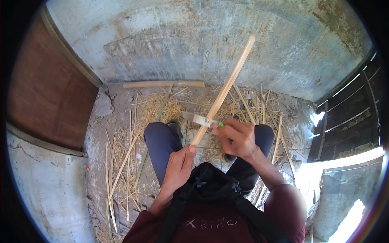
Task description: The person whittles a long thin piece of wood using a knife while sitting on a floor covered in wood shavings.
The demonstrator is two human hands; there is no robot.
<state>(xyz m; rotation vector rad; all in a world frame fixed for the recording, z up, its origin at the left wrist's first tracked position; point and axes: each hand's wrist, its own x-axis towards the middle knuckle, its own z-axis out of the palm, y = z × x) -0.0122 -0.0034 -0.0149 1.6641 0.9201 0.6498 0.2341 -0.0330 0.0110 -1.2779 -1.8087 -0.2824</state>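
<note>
My left hand (180,166) is closed around the lower end of a long, pale bamboo strip (231,79). The strip slants up and away to the right, its far end in front of the wall. In my right hand (238,137) is a knife (200,120) with a wide blade and a bit of green at the grip. Its blade lies across the strip, a little above my left hand, and points to the left. My right fingers cover most of the handle.
Bamboo strips (121,170) and curly shavings (156,109) litter the floor on both sides of my bent knees. A bamboo pole (164,84) lies along the foot of the concrete wall (182,44). At the left is a brown door panel (50,85); dark slats (344,109) stand at the right.
</note>
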